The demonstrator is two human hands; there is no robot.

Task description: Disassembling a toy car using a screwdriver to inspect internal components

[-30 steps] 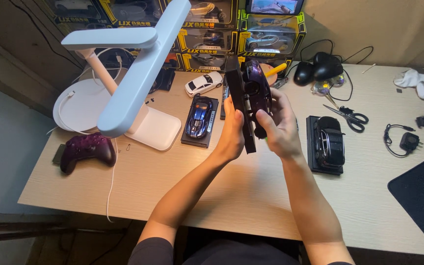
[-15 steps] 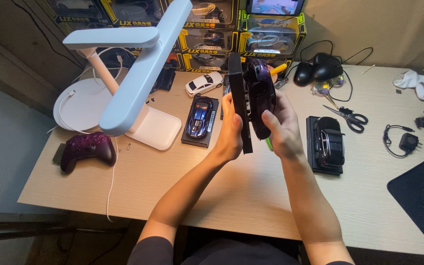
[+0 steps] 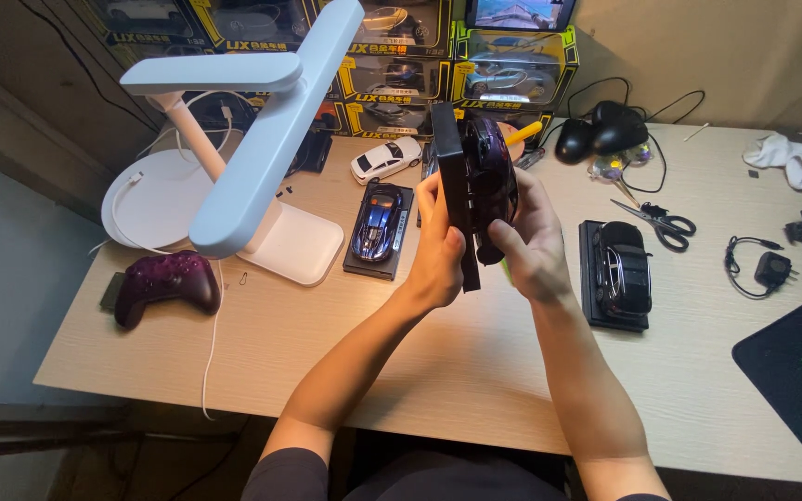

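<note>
Both hands hold a dark model car on its black base, raised above the wooden desk (image 3: 420,371).

The base (image 3: 452,190) stands on edge, long axis near vertical; the left hand (image 3: 438,250) is closed on it, thumb over its edge. The model car (image 3: 489,181) lies to its right, where the right hand (image 3: 531,246) curls round it, fingers partly closed. A second car on a base (image 3: 619,269) sits just right.
</note>
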